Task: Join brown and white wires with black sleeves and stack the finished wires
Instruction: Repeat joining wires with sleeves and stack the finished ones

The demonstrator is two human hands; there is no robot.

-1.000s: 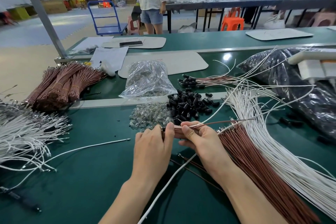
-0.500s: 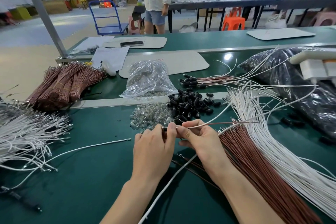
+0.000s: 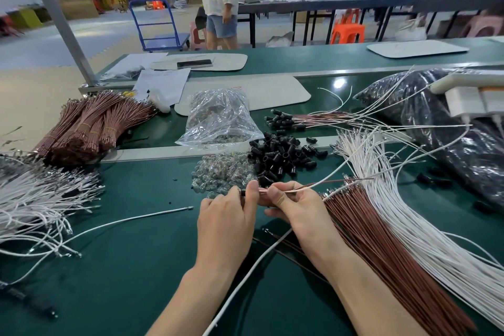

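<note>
Head view: the left hand [image 3: 226, 224] pinches a black sleeve [image 3: 243, 192] between thumb and forefinger, the sleeve's end just showing to the left of the fingers [image 3: 253, 188]; the right hand [image 3: 297, 213] is clenched on a white wire [image 3: 330, 179] and a brown wire [image 3: 354, 179] held together, its thumb pressed on them just beside the sleeve; a short span of wire bridges the gap between the two hands and meets the sleeve, though whether the ends sit inside it cannot be told; from the right hand both wires trail toward the right edge of the green surface [image 3: 141, 267], the white one rising above the brown.

Just beyond the hands lies a heap of loose sleeves [image 3: 281, 155], touching a heap of clear bulbs [image 3: 218, 176] on its left; farther toward the far edge the finished wires [image 3: 305, 118] lie side by side, black-capped ends pointing left; a fan of long brown wires [image 3: 381, 251] lies beside the right forearm, with long white wires [image 3: 436, 229] beyond it toward the right edge; one loose white lead [image 3: 245, 278] runs beneath the forearms toward the near edge.
</note>
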